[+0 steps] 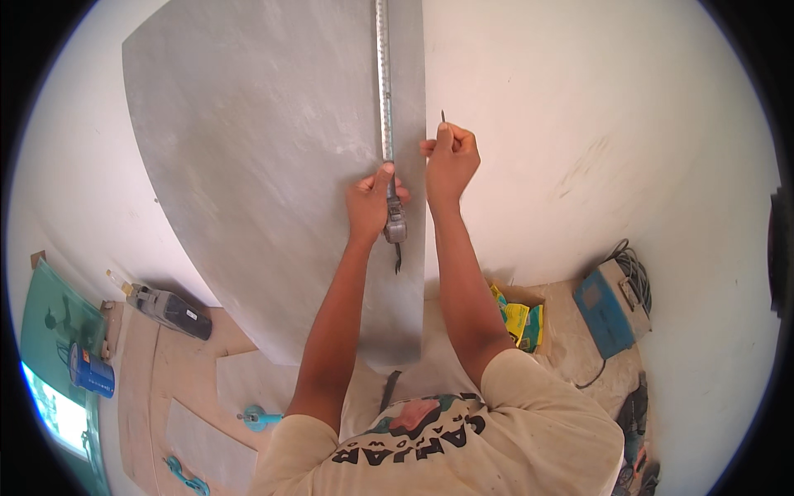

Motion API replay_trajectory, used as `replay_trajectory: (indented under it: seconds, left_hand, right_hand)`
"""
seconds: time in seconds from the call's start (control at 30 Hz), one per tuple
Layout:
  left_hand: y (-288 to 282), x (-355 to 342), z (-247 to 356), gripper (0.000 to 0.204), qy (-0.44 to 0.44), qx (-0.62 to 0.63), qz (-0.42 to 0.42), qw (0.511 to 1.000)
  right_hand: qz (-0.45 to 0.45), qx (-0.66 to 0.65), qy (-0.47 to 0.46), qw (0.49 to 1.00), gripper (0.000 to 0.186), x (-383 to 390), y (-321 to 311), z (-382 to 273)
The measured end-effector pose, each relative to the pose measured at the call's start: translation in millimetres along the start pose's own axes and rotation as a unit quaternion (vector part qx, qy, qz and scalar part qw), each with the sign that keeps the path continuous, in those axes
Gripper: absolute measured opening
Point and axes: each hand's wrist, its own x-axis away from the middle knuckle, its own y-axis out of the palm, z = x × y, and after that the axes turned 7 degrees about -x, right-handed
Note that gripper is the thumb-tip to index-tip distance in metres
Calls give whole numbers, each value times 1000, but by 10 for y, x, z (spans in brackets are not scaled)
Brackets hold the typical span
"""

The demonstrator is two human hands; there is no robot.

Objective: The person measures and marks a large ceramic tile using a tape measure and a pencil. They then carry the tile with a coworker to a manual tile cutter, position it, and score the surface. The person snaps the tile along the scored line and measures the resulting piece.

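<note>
A large grey panel (248,132) stands against the white wall. My left hand (370,207) grips a tape measure (395,221), thumb on its extended metal blade (383,83), which runs up the panel near its right edge and out of the top of view. A black strap hangs below the case. Just right of the panel's edge, my right hand (451,165) pinches a thin dark pointed tool (443,116), perhaps a pencil, point upward.
At lower left are a grey power tool (174,314), blue bucket (91,372), smaller panels (207,434) and teal suction cups (260,418). A box of yellow-green packets (517,318), a blue machine with coiled cable (604,306) and dark tools (633,422) lie at lower right.
</note>
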Motion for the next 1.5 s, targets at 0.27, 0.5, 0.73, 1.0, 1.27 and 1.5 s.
replay_trajectory:
  seconds: [0.27,0.5,0.73,1.0,1.27,1.5]
  left_hand:
    - [-65,-11,-3,50,19,6,-24,1000]
    - [-189,39,-104,48,-66,45,-33,996]
    - [-911,821,37,51,-169,101,-47,979]
    - [-1128,2068,832,49,-391,87,17,916]
    - [-649,2784,2228,46,-505,165,133,837]
    - [-580,2682,3187,41,-475,114,178,854]
  right_hand:
    - [-35,9,26,999,18,463,-458,10]
    - [-97,30,43,994,19,400,-381,52]
    - [-229,61,102,966,19,869,184,-9]
    - [-351,205,267,874,19,699,170,-480]
    - [-452,308,337,766,15,284,638,-1309]
    - [-583,272,335,688,15,-21,1517,-1915]
